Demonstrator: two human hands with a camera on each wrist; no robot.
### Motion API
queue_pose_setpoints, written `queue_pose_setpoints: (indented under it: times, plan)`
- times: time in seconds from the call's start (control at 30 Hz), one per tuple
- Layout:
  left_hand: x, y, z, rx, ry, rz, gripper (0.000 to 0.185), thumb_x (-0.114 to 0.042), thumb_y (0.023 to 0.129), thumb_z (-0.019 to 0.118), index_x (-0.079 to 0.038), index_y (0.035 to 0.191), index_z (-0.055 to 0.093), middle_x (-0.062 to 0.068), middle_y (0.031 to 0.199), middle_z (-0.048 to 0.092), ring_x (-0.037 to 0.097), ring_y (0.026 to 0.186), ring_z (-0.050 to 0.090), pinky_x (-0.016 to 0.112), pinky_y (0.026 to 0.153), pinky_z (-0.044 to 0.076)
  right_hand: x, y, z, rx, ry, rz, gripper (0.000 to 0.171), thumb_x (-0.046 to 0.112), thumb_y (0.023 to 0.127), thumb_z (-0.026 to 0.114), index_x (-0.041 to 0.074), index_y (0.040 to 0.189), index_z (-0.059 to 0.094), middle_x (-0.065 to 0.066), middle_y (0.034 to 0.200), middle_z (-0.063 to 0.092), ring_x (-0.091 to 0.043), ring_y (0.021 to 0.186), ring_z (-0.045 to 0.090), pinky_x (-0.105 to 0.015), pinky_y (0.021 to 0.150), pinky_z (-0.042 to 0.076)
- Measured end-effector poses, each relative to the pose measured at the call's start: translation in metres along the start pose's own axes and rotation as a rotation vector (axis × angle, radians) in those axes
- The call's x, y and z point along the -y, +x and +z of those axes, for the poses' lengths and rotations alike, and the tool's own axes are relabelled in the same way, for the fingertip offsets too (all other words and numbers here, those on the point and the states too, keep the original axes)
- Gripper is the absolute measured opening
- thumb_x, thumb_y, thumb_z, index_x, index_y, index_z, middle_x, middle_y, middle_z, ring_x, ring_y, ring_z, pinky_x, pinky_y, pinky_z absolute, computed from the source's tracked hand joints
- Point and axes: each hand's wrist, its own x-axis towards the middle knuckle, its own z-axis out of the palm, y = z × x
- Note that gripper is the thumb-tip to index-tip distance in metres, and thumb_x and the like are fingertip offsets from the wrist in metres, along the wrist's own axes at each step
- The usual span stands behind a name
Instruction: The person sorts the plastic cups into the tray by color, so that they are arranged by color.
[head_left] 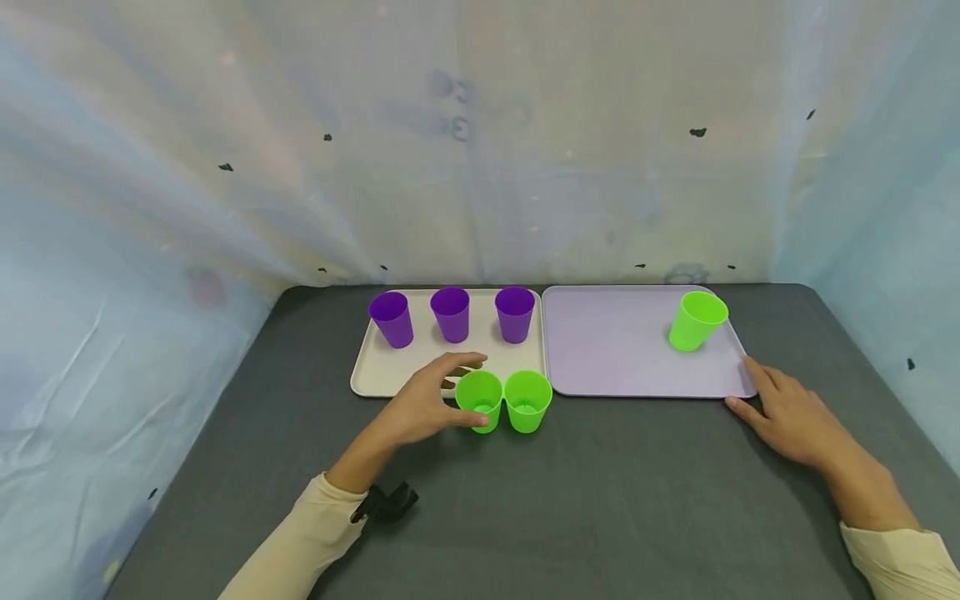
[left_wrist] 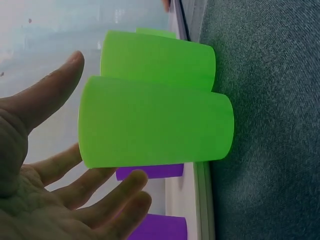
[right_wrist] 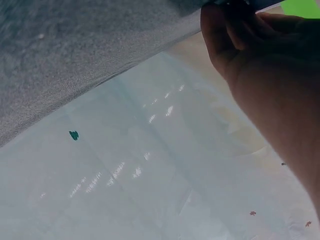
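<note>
My left hand (head_left: 422, 406) is spread beside a green cup (head_left: 483, 398), thumb at its near side and fingers toward its far side. In the left wrist view a gap shows between the thumb and that cup (left_wrist: 155, 125). A second green cup (head_left: 528, 404) stands upright right next to it, both just in front of the trays. My right hand (head_left: 798, 423) rests at the near right corner of a lilac tray (head_left: 600, 342), its fingers touching the edge. Toward that tray's right side stands a third green cup (head_left: 692, 327). The right fingertips are dark and partly hidden in the right wrist view.
A cream tray (head_left: 375, 379) adjoins the lilac one on the left. Along its back stand three purple cups, at left (head_left: 393, 321), middle (head_left: 452, 317) and right (head_left: 515, 317). Dark grey cloth (head_left: 600, 500) covers the table, with pale sheeting (head_left: 585, 150) behind and at the sides.
</note>
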Motion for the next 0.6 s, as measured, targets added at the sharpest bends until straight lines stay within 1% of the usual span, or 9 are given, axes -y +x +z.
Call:
queue_pose_setpoints:
  times: [0.1, 0.33, 0.53, 0.6]
  plan:
    - [0.003, 0.0, -0.001, 0.024, -0.005, -0.007, 0.081, -0.024, 0.076, 0.088, -0.013, 0.145, 0.049, 0.011, 0.146, 0.053, 0.032, 0.131, 0.052, 0.052, 0.106, 0.046, 0.001, 0.001, -0.002, 0.033, 0.015, 0.025, 0.081, 0.044, 0.104, 0.049, -0.012, 0.154, 0.017, -0.044, 0.141, 0.035, -0.062, 0.124, 0.037, -0.072, 0.095, 0.032]
    - [0.002, 0.001, -0.01, 0.046, 0.013, -0.009, 0.075, -0.02, 0.077, 0.087, -0.011, 0.143, 0.052, 0.01, 0.142, 0.056, 0.033, 0.128, 0.055, 0.051, 0.104, 0.048, 0.001, 0.005, -0.006, 0.051, 0.041, 0.059, 0.084, 0.046, 0.104, 0.048, -0.016, 0.152, 0.016, -0.047, 0.137, 0.034, -0.063, 0.12, 0.038, -0.072, 0.094, 0.033]
    - [0.002, 0.001, -0.009, 0.065, 0.012, -0.036, 0.072, -0.019, 0.079, 0.085, -0.007, 0.142, 0.053, 0.01, 0.144, 0.054, 0.033, 0.126, 0.055, 0.046, 0.099, 0.052, -0.002, 0.006, -0.01, 0.049, 0.077, 0.063, 0.084, 0.044, 0.103, 0.052, -0.017, 0.15, 0.02, -0.048, 0.135, 0.034, -0.063, 0.119, 0.038, -0.073, 0.094, 0.033]
    - [0.002, 0.001, -0.008, 0.066, 0.013, -0.049, 0.072, -0.019, 0.079, 0.086, -0.009, 0.142, 0.054, 0.008, 0.144, 0.053, 0.032, 0.126, 0.055, 0.043, 0.097, 0.054, -0.003, 0.005, -0.011, 0.049, 0.071, 0.067, 0.084, 0.045, 0.102, 0.052, -0.018, 0.149, 0.021, -0.049, 0.134, 0.034, -0.063, 0.119, 0.037, -0.074, 0.094, 0.032]
